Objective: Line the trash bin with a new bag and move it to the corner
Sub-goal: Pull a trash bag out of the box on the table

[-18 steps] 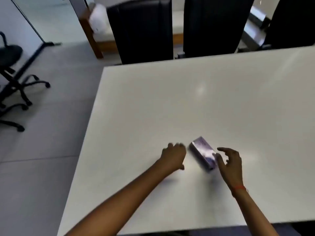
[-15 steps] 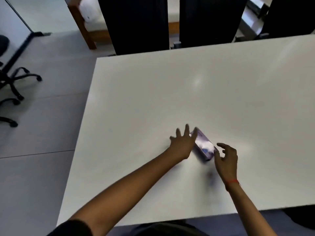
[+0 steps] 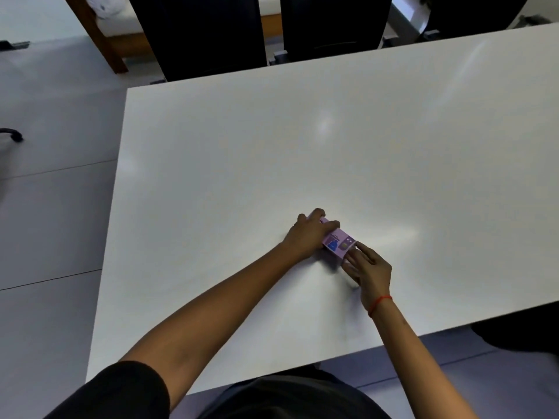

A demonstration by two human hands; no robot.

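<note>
A small purple box of bags [image 3: 340,242] with a blue bag picture lies on the white table [image 3: 272,152]. My left hand [image 3: 308,234] is wrapped over its far end and grips it. My right hand [image 3: 367,269] touches the near end of the box with its fingertips, fingers stretched out. No trash bin is in view.
Two black chairs [image 3: 205,34] stand at the table's far edge, with a wooden bench [image 3: 112,40] behind them. Grey tiled floor [image 3: 54,207] runs along the table's left side, where a swivel-chair caster [image 3: 15,136] shows at the frame's edge.
My left hand has closed over the far end of the box. My right hand has come up against its near end. The view has tipped further down.
</note>
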